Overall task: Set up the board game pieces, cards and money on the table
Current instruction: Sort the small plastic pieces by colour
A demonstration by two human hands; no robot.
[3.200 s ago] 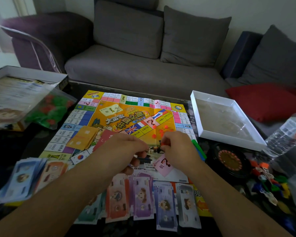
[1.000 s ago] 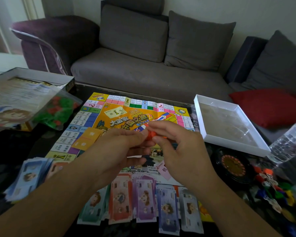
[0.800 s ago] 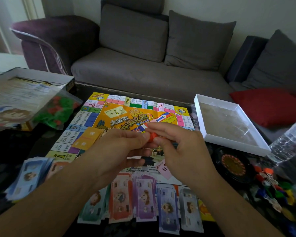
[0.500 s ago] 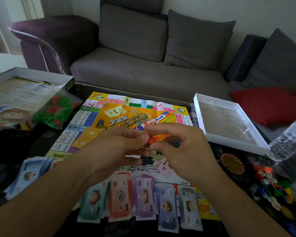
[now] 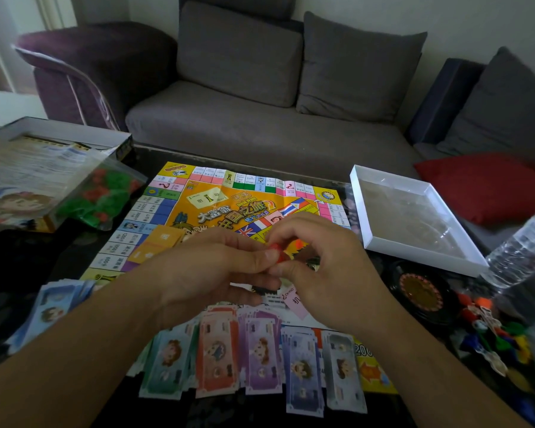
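A colourful game board (image 5: 198, 208) lies flat on the dark table. Above its near half my left hand (image 5: 204, 273) and my right hand (image 5: 325, 264) meet, both pinching a small red-orange piece (image 5: 278, 254) between their fingertips. Another orange piece (image 5: 298, 243) shows just beyond the fingers. Rows of paper money (image 5: 260, 356) lie along the board's near edge, with a loose blue stack (image 5: 50, 307) at the left. An orange card pile (image 5: 158, 245) and a pink card (image 5: 297, 302) rest on the board.
A bag of green and red houses (image 5: 99, 199) leans on the game box (image 5: 40, 168) at the left. A white box lid (image 5: 414, 254), a black roulette wheel (image 5: 420, 291), coloured pawns (image 5: 494, 332) and a plastic bottle (image 5: 522, 245) sit at the right. A grey sofa stands behind.
Both hands rose from the near edge of the board and came together around the small red-orange piece. Over the last second they have stayed almost still.
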